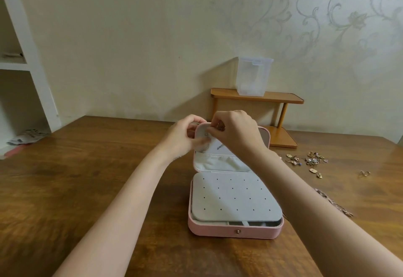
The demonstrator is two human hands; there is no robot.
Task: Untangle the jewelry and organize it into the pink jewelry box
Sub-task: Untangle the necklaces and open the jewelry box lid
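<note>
The pink jewelry box (235, 231) stands open on the wooden table, its grey perforated earring panel (231, 198) lying flat over the base. The lid (265, 135) stands upright with a white pocket (218, 163) across its lower part. My left hand (183, 139) grips the lid's upper left corner. My right hand (235, 132) pinches a small piece of jewelry (220, 126) against the top of the lid's lining. A thin chain (219, 146) hangs on the lining below my fingers. Loose earrings and charms (309, 160) lie scattered to the right of the box.
A small wooden two-tier shelf (257, 97) stands behind the box against the wall, with a clear plastic container (253, 76) on top. A pinkish tangled chain (333, 202) lies by my right forearm. A single ring (365, 173) sits far right. White shelving (21, 65) is at left.
</note>
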